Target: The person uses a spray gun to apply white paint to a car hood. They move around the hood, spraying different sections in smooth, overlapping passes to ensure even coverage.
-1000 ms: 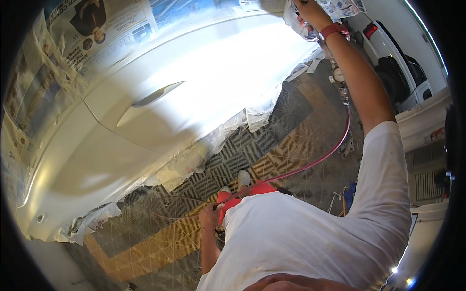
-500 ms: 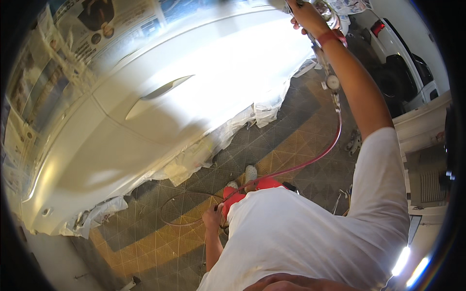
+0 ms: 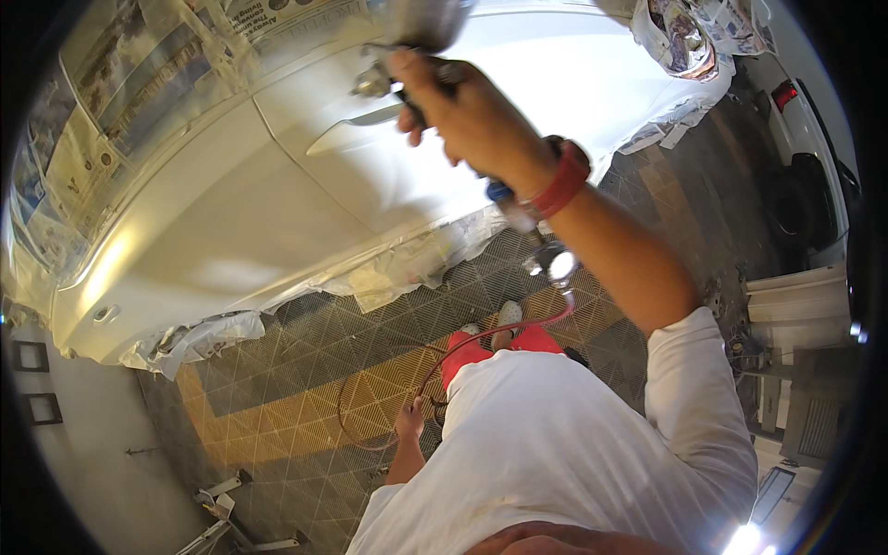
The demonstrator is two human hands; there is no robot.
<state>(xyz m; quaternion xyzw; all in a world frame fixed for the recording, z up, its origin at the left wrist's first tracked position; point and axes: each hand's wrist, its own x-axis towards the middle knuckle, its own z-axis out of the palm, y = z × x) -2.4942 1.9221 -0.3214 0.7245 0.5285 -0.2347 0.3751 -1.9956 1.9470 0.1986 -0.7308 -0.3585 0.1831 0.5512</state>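
My right hand (image 3: 481, 116) is closed round a spray gun (image 3: 375, 81) held up beside the pale car body (image 3: 213, 217), near its door handle (image 3: 356, 127). A cup (image 3: 430, 20) sits on top of the gun, blurred and cut by the upper edge. Below the wrist hang a round gauge (image 3: 561, 265) and fittings, joined to a reddish air hose (image 3: 462, 347). The hose runs down past my legs to my left hand (image 3: 409, 421), low beside my waist. Its fingers are closed on the hose, and a loop of it hangs to the left.
Newspaper masking (image 3: 139, 83) covers the car's windows, and masking sheets (image 3: 398, 277) line its lower edge. Another bundle of paper (image 3: 683, 42) wraps a part at upper right. A white vehicle (image 3: 814, 139) stands at right. Metal stand legs (image 3: 222, 509) lie on the tiled floor (image 3: 277, 402) at lower left.
My right hand has swept leftward and nearer with the spray gun, from the far end of the panel to beside the handle. The hose follows; my left hand stays low, holding it.
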